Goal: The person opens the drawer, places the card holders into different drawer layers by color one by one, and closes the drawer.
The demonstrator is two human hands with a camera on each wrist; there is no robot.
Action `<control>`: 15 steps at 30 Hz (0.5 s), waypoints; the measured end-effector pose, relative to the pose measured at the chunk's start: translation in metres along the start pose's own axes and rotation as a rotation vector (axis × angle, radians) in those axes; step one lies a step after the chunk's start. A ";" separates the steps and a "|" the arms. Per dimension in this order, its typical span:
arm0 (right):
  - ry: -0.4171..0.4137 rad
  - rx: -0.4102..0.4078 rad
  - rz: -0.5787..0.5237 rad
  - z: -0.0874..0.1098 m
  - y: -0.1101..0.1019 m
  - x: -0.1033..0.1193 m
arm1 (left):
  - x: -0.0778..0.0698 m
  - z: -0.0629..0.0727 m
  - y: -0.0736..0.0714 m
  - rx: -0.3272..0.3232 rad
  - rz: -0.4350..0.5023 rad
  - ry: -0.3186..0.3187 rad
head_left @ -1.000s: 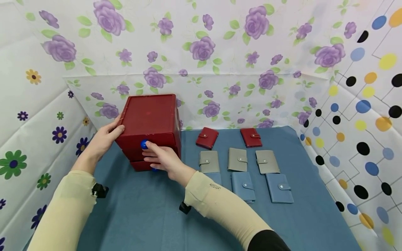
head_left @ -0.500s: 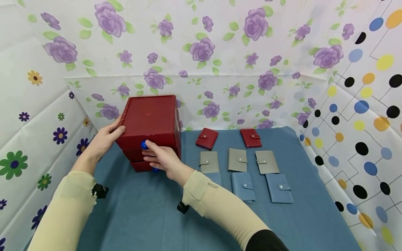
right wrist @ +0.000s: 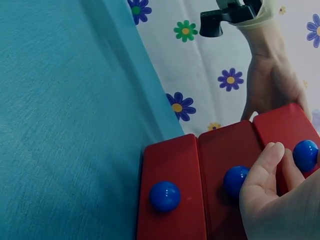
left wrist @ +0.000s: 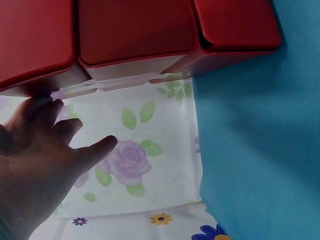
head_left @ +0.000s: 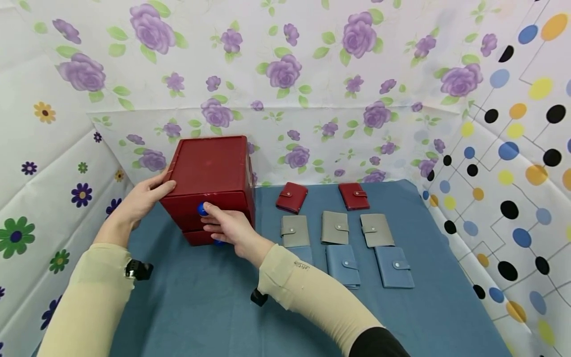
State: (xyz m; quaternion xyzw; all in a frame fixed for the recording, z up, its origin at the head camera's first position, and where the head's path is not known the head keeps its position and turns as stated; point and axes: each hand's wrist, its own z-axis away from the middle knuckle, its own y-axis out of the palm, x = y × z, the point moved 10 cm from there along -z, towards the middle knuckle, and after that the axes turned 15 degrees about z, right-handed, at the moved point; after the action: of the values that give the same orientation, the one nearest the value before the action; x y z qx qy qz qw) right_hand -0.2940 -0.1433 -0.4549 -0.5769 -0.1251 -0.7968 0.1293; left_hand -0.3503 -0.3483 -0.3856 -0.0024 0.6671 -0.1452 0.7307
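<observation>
On blue cloth (head_left: 214, 302), a red box (head_left: 207, 173) bears round blue knobs (right wrist: 165, 196)

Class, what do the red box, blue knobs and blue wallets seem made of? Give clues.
Red box: maybe plastic or painted wood, satin; soft sheen, scuffed edge.
Blue knobs: likely plastic, glossy; bright highlights.
Blue wallets: perhaps leather or imitation, matte; soft folded covers.

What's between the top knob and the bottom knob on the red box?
The right wrist view shows the middle drawer and its blue knob between them; fingers of the right hand also lie there, beside the top knob.
</observation>
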 end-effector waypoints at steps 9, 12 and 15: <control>-0.010 0.038 0.032 0.005 0.000 -0.002 | 0.000 -0.002 0.000 0.008 -0.020 -0.015; -0.009 0.050 0.046 0.009 0.001 -0.003 | 0.001 -0.001 0.000 0.014 -0.008 -0.007; -0.008 0.049 0.058 0.012 0.001 -0.003 | 0.002 -0.001 -0.001 0.019 -0.010 0.002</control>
State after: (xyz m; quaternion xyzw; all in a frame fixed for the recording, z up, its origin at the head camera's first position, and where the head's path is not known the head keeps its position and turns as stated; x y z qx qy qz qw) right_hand -0.2823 -0.1397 -0.4546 -0.5802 -0.1282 -0.7870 0.1661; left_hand -0.3513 -0.3495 -0.3875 0.0010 0.6662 -0.1552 0.7294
